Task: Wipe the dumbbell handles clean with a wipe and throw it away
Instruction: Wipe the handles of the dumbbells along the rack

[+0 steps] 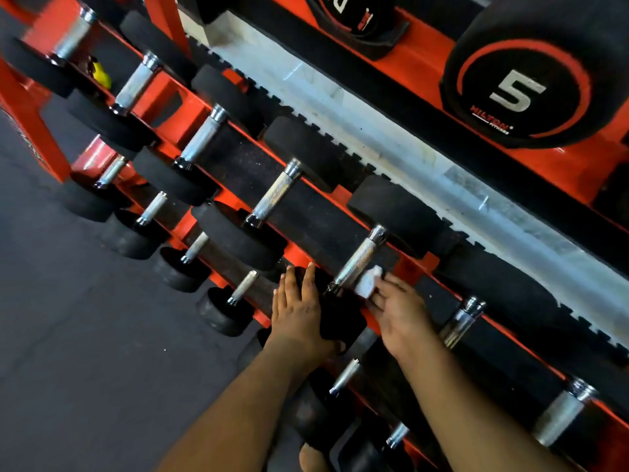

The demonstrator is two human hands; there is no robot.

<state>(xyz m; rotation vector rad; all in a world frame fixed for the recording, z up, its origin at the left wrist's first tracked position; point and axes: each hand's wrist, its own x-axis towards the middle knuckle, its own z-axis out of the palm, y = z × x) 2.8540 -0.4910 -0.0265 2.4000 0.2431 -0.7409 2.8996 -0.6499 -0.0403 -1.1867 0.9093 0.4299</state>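
While the left hand (299,311) lies flat with straight fingers on the near black head (335,318) of a dumbbell on the red rack (418,264), the right hand (398,311) pinches a small white wipe (369,282) in its fingers, touching the near end of that dumbbell's knurled steel handle (359,258). More dumbbells line the rack left and right. Far right sits a black weight marked 5 (520,93).

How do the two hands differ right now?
The right hand pinches the white wipe against a dumbbell handle; the left hand holds no wipe. The left hand lies flat on that dumbbell's black end weight, the right beside the handle. Both reach the same dumbbell.
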